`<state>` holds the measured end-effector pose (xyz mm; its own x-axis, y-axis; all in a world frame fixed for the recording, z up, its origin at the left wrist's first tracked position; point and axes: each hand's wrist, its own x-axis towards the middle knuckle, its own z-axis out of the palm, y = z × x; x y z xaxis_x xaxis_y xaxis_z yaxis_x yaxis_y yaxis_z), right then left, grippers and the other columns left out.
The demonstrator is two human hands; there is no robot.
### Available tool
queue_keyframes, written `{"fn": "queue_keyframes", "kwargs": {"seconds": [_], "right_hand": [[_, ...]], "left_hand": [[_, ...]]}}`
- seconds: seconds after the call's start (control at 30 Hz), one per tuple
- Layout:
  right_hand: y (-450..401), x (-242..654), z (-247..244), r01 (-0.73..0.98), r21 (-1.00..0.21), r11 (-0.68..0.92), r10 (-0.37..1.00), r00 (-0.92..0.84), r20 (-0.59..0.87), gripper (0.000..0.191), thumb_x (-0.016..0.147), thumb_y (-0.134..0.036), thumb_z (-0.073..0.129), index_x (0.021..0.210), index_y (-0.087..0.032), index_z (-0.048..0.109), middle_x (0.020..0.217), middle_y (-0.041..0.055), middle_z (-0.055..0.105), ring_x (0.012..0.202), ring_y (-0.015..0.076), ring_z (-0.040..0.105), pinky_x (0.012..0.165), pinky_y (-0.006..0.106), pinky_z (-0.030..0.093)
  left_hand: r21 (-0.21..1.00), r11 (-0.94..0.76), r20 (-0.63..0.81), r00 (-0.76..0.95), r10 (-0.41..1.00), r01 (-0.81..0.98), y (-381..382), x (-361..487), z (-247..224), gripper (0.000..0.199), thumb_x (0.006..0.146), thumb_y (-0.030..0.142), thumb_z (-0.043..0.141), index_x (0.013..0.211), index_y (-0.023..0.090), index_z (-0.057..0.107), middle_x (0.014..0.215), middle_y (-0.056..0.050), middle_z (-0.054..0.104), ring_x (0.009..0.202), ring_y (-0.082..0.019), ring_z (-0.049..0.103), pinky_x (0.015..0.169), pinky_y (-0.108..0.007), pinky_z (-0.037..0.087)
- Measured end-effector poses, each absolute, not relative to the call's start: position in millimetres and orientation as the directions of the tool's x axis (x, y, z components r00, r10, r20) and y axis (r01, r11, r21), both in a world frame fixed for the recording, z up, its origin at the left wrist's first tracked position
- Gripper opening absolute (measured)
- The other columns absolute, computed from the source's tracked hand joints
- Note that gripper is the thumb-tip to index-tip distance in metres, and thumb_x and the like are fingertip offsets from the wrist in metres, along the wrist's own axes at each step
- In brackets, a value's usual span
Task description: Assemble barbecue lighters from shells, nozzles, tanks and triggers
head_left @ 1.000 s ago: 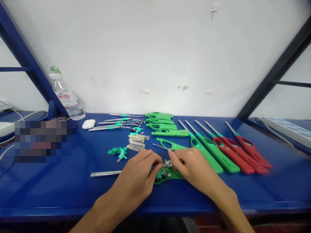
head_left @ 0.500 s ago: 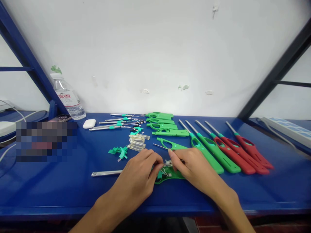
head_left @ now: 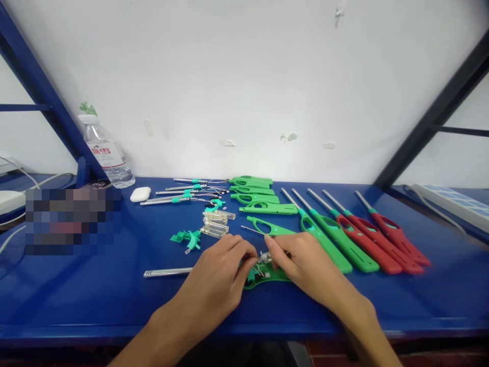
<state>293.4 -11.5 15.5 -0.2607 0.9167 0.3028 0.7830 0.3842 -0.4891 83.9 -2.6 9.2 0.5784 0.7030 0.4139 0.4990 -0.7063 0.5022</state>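
Observation:
My left hand (head_left: 225, 270) is closed in a pinch over an opened green lighter shell (head_left: 275, 276); thin wires show beside its fingertips, but the exact thing pinched is hidden. My right hand (head_left: 305, 257) closes on a clear lighter fuel tank (head_left: 265, 256), whose valve end points left toward the left fingertips. White wires and a black piece lie in the shell below. From under my left hand a silver nozzle tube (head_left: 168, 272) sticks out to the left. Touching or just behind my right fingers is a thin metal rod (head_left: 251, 230); whether it is gripped is unclear.
Clear fuel tanks (head_left: 216, 224) and teal triggers (head_left: 187, 238) lie behind my left hand. Farther back are nozzle tubes (head_left: 183, 195) and green half-shells (head_left: 254, 199). Whole green lighters (head_left: 324, 242) and red lighters (head_left: 397, 237) lie right. A bottle (head_left: 107, 155) leans against the wall.
Both hands stay almost in place. The right fingertips shift very slightly at the fuel tank; nothing else visibly moves.

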Motion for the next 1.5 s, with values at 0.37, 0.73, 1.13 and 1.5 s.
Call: {"fn": "queue_keyframes", "kwargs": {"seconds": [0.37, 0.73, 1.13, 1.5], "right_hand": [[-12.0, 293.3, 15.7, 0.779, -0.494, 0.386, 0.917, -0.265, 0.299, 0.057, 0.112, -0.043, 0.037, 0.06, -0.022, 0.046, 0.056, -0.003, 0.053, 0.052, 0.0135, 0.046, 0.06, 0.034, 0.022], [-12.1, 293.0, 14.9, 0.78, -0.489, 0.391, 0.913, -0.264, 0.31, 0.055, 0.111, -0.042, 0.039, 0.061, -0.022, 0.043, 0.056, -0.0033, 0.051, 0.052, 0.0131, 0.043, 0.06, 0.034, 0.022], [-14.2, 293.5, 15.1, 0.783, -0.488, 0.385, 0.912, -0.243, 0.33, 0.053, 0.111, -0.041, 0.04, 0.061, -0.022, 0.038, 0.055, -0.0047, 0.044, 0.052, 0.0122, 0.037, 0.059, 0.034, 0.021], [-12.4, 291.2, 15.4, 0.79, -0.473, 0.39, 0.907, -0.242, 0.343, 0.053, 0.111, -0.04, 0.041, 0.06, -0.022, 0.038, 0.054, -0.0042, 0.043, 0.052, 0.0127, 0.033, 0.058, 0.034, 0.02]], "left_hand": [[0.497, -0.712, 0.418, 0.582, 0.697, 0.496, -1.2, 83.8, 9.6, 0.016, 0.105, 0.009, 0.055, 0.098, 0.02, 0.063, 0.095, 0.0, 0.066, 0.089, -0.02, 0.063, 0.08, -0.033, 0.047], [0.497, -0.707, 0.411, 0.581, 0.702, 0.503, -1.8, 83.5, 8.7, 0.016, 0.105, 0.009, 0.054, 0.097, 0.021, 0.063, 0.095, 0.0, 0.066, 0.089, -0.02, 0.062, 0.081, -0.033, 0.047], [0.495, -0.709, 0.416, 0.58, 0.7, 0.502, -1.8, 84.3, 9.5, 0.016, 0.106, 0.011, 0.053, 0.1, 0.021, 0.064, 0.097, -0.001, 0.066, 0.09, -0.02, 0.063, 0.083, -0.034, 0.048], [0.506, -0.695, 0.41, 0.566, 0.715, 0.511, -4.1, 83.5, 10.9, 0.016, 0.106, 0.013, 0.053, 0.104, 0.021, 0.066, 0.099, -0.002, 0.068, 0.092, -0.021, 0.065, 0.082, -0.036, 0.05]]}}
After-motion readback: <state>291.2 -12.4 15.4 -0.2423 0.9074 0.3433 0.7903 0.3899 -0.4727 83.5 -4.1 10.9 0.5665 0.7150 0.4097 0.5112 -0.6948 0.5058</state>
